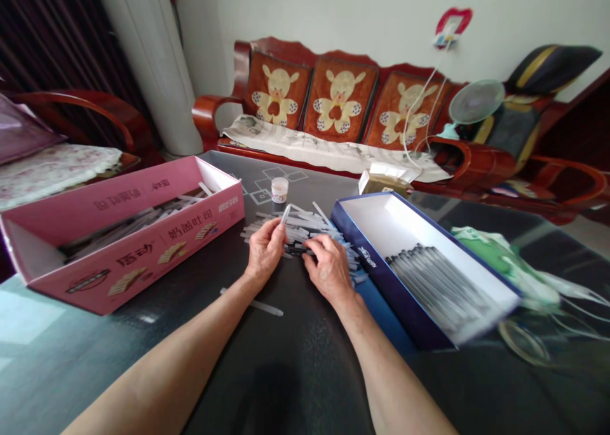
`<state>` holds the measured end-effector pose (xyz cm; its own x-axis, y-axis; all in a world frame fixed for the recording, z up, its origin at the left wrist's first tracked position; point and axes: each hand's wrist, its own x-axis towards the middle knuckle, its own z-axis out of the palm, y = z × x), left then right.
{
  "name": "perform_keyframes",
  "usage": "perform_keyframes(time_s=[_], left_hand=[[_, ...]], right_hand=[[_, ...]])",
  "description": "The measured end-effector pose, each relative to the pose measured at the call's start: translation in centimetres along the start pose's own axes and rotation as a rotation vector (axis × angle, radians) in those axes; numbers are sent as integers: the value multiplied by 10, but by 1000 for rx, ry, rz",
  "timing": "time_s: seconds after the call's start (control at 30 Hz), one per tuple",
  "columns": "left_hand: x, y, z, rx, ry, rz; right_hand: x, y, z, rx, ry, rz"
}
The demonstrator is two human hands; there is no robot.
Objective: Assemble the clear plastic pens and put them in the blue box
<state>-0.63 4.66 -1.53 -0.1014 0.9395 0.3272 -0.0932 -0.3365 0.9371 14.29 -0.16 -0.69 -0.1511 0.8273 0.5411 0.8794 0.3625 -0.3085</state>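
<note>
Left hand (pixel 264 249) pinching one clear plastic tube (pixel 286 214) upright, long axis tilted up and away, right hand (pixel 328 270) just apart and resting on the loose pile of tubes (pixel 305 233) ahead of both hands, nearer the right, any grip there hidden.

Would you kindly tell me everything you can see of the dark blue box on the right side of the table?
The shallow cardboard box lies open side up on the dark table, angled beside the loose pile of sticks. Its outer walls are dark blue, with a small white logo on the wall facing the pile, and its inside is white. Slim grey tubes with dark tips lie in close parallel rows across part of its floor. Its nearest corner is blurred.
</note>
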Motion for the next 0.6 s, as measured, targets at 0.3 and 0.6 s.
perform_keyframes(time_s=[0.3, 0.6], left_hand=[[1, 1, -2, 2, -1, 8], [-8, -4, -5, 337, -177, 166]], right_hand=[[8, 20, -36, 101, 32, 85], [-53, 39, -90, 50, -260, 5]])
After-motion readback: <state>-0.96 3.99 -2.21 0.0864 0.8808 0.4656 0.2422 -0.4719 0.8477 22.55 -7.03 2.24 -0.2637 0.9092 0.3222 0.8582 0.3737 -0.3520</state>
